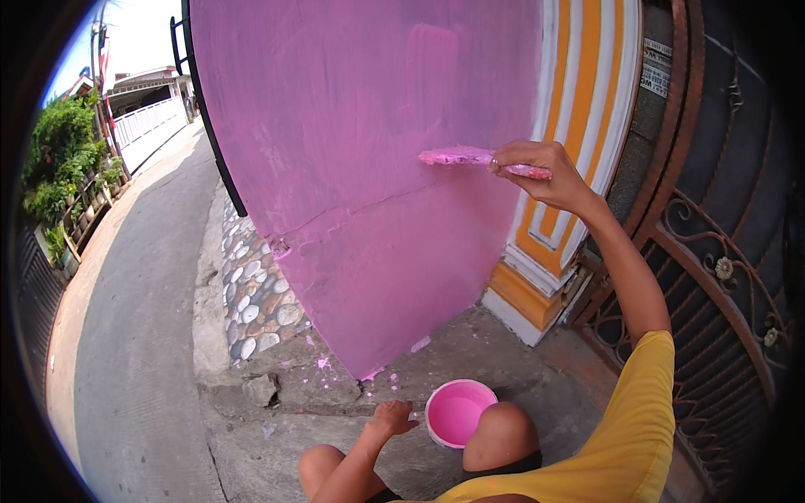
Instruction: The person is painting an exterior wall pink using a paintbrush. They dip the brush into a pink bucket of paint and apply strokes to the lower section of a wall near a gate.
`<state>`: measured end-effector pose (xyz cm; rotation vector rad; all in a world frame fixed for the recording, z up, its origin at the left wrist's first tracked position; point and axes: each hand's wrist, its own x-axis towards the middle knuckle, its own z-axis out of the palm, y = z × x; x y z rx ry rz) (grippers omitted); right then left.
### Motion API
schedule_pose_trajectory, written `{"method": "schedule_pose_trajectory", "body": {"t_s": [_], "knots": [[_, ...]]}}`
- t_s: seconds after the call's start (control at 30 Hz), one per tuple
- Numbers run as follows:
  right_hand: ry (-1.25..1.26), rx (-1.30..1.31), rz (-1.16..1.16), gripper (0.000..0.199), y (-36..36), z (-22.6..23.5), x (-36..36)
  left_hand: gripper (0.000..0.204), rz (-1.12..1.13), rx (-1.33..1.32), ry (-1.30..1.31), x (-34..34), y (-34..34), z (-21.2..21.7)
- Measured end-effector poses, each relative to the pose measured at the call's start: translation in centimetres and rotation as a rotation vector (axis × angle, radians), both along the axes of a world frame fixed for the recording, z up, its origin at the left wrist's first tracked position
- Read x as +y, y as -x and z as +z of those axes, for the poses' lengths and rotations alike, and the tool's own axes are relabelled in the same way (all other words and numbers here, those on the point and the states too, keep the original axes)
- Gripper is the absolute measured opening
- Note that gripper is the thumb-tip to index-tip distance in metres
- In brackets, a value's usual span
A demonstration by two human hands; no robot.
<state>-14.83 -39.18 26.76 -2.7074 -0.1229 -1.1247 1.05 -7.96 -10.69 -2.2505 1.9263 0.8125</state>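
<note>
My right hand is closed around the handle of a paintbrush coated in pink. The bristles point left and meet the pink wall or lie very close to it. Patchy strokes in several pink shades cover the wall, and a crack runs across its lower part. My left hand hangs low between my knees with its thumb apart and nothing visible in it. Just right of that hand stands a round bucket of pink paint, partly hidden by my knee.
An orange and white striped pillar borders the wall on the right, beside a dark metal gate. Pebbled paving and a broken concrete ledge with pink splashes lie below. A grey road runs along the left.
</note>
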Motion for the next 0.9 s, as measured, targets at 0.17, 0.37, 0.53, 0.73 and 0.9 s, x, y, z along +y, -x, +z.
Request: {"method": "schedule_pose_trajectory", "body": {"t_s": [0.17,0.37,0.53,0.73,0.9], "knots": [[-0.014,0.18,-0.11,0.018,-2.1,9.7,-2.2,0.05,-0.018,-0.01,0.014,-0.7,0.0,-0.1],[0.227,-0.214,-0.045,0.019,-2.6,16.7,-2.4,0.051,-0.012,0.003,-0.018,-0.5,-0.7,-0.4],[0.253,-0.663,-0.079,0.019,-4.9,16.4,-3.0,0.052,-0.058,-0.013,-0.058,-0.8,-0.3,-1.0],[0.23,-0.221,-0.224,0.027,-1.5,3.1,-0.8,0.052,-0.012,0.035,0.004,-0.3,-0.5,-0.6],[-0.008,0.118,-0.108,0.017,0.0,4.4,-0.8,0.051,-0.049,-0.011,-0.031,-0.2,0.0,-0.8]]}}
